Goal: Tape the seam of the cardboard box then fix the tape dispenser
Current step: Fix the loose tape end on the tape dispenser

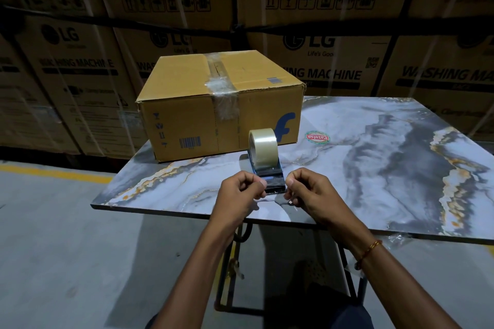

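A closed cardboard box [187,104] sits at the table's far left, with clear tape running along its top seam and down its front face. In front of it a blue tape dispenser [268,173] lies on the table with a roll of clear tape [263,147] standing in it. My left hand [240,192] and my right hand [307,189] pinch the two sides of the dispenser's toothed front end, where the clear tape's free end lies. Whether the fingers hold the tape or the blade edge is unclear.
The marble-patterned table top [387,163] stands on a dark metal frame and carries a round red and green sticker [317,138]. Behind it rises a wall of stacked washing machine cartons [334,35]. The grey floor at left has a yellow line [53,172].
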`<state>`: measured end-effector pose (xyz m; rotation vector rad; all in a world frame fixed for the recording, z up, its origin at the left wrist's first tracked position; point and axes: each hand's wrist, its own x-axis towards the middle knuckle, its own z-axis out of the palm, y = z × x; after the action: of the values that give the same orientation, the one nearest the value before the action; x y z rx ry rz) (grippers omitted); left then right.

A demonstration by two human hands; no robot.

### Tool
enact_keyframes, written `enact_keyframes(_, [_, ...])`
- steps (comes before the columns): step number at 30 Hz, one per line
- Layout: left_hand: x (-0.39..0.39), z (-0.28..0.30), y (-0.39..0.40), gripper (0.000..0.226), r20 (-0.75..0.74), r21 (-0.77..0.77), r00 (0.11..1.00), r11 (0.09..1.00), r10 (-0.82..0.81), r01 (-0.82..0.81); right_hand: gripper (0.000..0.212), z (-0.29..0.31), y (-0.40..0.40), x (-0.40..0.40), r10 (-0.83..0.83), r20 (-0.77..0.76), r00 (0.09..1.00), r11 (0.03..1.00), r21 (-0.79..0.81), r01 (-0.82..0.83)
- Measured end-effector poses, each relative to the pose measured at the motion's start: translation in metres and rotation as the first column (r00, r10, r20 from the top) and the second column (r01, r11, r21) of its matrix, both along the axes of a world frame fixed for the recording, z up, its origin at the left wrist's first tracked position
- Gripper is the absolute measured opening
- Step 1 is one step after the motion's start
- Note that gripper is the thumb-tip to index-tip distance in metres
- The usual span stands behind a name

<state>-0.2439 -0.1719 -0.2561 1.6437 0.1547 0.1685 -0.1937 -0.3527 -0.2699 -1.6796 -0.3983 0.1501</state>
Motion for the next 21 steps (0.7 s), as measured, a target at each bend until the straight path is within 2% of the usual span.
enact_keyframes(4, [0.0021, 0.0027, 0.0024, 0.018, -0.01, -0.07, 1.0, 0.997, 0.014, -0.015, 0.02, 0.0012, 0.0006, 0.0004, 0.021, -0.026, 0.999, 1.0, -0.009, -0.021])
enact_keyframes(7, [0.0011, 0.0001, 0.0037, 0.008, 0.016, -0.093, 0.999, 0.995, 0.048, -0.047, 0.02, 0.0027, 0.0003, -0.0002, 0.025, -0.028, 0.999, 1.0, -0.013, -0.026])
enact_keyframes(13, [-0.0022, 0.0003, 0.0048, 0.011, 0.03, 0.006, 0.996, 0.997, -0.083, 0.083, 0.02, 0.002, -0.0003, 0.0007, 0.028, -0.03, 0.999, 1.0, -0.011, -0.028])
enact_keyframes(21, [0.006, -0.0051, -0.0028, 0.016, 0.014, 0.028, 0.999, 0.998, 0.053, -0.053, 0.019, 0.0, 0.0004, 0.0041, 0.004, -0.062, 0.998, 0.998, 0.055, 0.0])
